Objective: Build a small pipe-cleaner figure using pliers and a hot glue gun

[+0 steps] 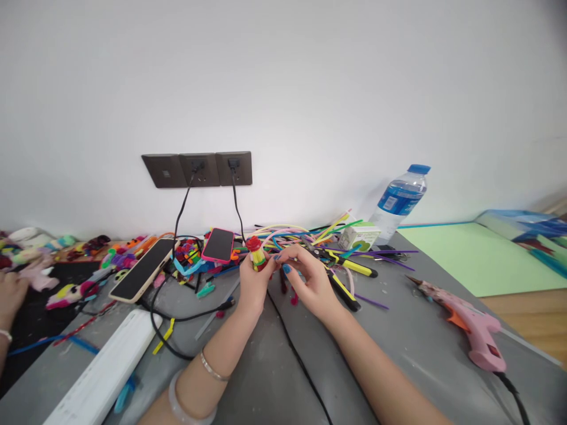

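Note:
My left hand (256, 282) is closed around a small red and yellow pipe-cleaner figure (256, 252), its red top pointing up. Close beside it, my right hand (308, 277) has its thumb and fingers pinched together near the figure's side. What lies between those fingertips is too small to make out. Dark red fuzzy bits (293, 298) show just below the right fingers. Behind both hands spreads a pile of coloured pipe cleaners (292, 231). Yellow-and-black-handled pliers (354, 265) lie right of my right hand.
A pink glue gun (472, 330) lies at right. A water bottle (401, 200) stands behind a small box (358, 237). Two phones (146, 268) and a white power strip (108, 369) are at left. Black cables (287, 336) cross the table. Another person's hand (11, 295) is at far left.

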The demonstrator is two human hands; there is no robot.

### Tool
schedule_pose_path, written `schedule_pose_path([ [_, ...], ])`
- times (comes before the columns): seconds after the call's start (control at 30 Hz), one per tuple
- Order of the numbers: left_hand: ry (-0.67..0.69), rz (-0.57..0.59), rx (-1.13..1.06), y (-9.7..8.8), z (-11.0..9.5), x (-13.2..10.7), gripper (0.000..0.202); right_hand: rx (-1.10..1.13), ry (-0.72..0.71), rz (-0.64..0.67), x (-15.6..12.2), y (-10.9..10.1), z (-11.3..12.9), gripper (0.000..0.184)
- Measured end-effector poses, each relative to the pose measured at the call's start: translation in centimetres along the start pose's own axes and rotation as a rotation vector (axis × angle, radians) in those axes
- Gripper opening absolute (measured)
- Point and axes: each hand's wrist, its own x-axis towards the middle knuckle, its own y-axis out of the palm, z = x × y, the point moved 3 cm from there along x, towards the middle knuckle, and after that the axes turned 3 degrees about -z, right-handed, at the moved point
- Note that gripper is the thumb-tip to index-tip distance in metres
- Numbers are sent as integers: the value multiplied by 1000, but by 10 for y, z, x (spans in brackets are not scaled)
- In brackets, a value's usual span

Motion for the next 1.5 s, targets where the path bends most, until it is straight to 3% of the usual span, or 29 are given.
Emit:
schedule_pose_path([
  [0.13,-57,-5,-58,1,3,0,32,61,27,-39,1,-1,0,10],
  [0.3,-138,4,-153,5,2,-2,36,153,75,-133,4,-2,1,21],
  [0.73,-279,-19,-306,9,-2,-5,42,644,338,-326,9,-7,-21,30],
  [1.07,-303,36,-374,12,-4,-7,45,927,510,-372,12,-18,-31,30],
  [1.5,-264,71,-345,12,-3,-8,44,1053,538,-369,14,-17,-22,29],
])
